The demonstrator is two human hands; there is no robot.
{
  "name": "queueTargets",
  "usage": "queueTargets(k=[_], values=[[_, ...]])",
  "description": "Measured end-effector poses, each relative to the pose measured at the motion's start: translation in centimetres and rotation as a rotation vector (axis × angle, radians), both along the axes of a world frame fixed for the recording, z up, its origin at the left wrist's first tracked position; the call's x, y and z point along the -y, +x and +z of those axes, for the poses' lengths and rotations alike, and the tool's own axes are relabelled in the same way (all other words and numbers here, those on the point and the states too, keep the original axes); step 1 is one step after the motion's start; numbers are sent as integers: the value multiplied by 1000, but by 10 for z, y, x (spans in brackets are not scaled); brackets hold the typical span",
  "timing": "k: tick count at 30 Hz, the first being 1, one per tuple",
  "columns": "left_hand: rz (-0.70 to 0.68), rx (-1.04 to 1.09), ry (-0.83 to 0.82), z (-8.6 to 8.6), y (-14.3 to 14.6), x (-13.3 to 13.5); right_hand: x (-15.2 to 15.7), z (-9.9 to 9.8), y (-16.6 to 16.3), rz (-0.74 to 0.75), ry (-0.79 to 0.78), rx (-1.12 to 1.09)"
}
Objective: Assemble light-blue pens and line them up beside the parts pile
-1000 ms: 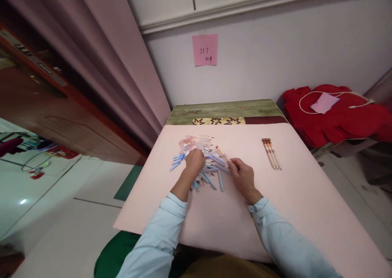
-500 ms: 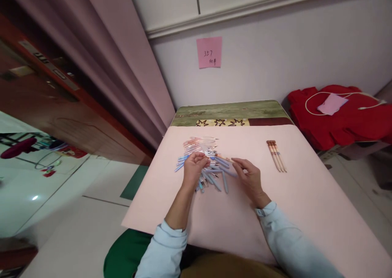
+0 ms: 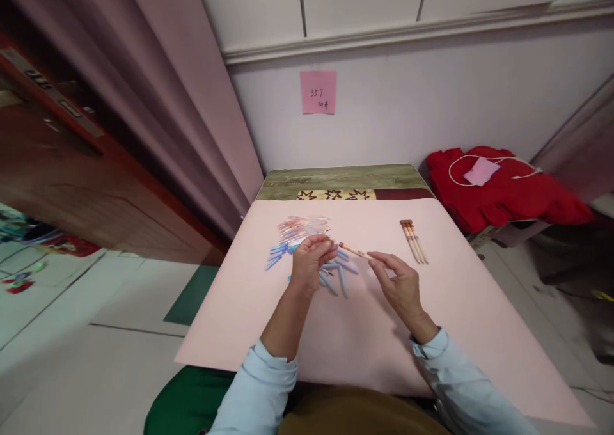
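Observation:
My right hand (image 3: 396, 284) pinches the lower end of a beige pen barrel (image 3: 355, 251) with a brown upper end. The barrel slants up to the left, its brown end close to the fingertips of my left hand (image 3: 311, 259). Those left fingers are closed in a pinch, and what they hold is too small to name. Beneath and behind the left hand lies a loose pile of pen parts: pink and clear slim pieces (image 3: 293, 228), short blue pieces (image 3: 274, 257) and grey-blue barrels (image 3: 342, 281). The left hand hides part of the pile.
Several beige pens with brown tops (image 3: 414, 242) lie side by side on the pink table cover (image 3: 364, 339). Behind the cover is a green patterned strip (image 3: 336, 176). Red cloth (image 3: 518, 198) with a white cable sits to the right; a wooden door (image 3: 96, 185) stands left.
The beige barrel has come away from the pile and shows more plainly between my hands. My right hand has shifted slightly right and down. The whole view has turned a little.

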State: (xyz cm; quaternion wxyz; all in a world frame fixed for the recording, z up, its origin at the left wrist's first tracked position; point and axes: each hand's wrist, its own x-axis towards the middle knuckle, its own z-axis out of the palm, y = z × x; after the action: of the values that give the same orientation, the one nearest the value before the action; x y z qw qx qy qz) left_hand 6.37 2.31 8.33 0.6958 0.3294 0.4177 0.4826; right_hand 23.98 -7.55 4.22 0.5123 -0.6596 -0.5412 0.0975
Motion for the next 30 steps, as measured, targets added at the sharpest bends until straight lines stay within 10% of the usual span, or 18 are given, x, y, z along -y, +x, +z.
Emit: queueTargets(k=[30], values=[[0,43,39,6,-38,22,17,23,-34,50,-10,108]])
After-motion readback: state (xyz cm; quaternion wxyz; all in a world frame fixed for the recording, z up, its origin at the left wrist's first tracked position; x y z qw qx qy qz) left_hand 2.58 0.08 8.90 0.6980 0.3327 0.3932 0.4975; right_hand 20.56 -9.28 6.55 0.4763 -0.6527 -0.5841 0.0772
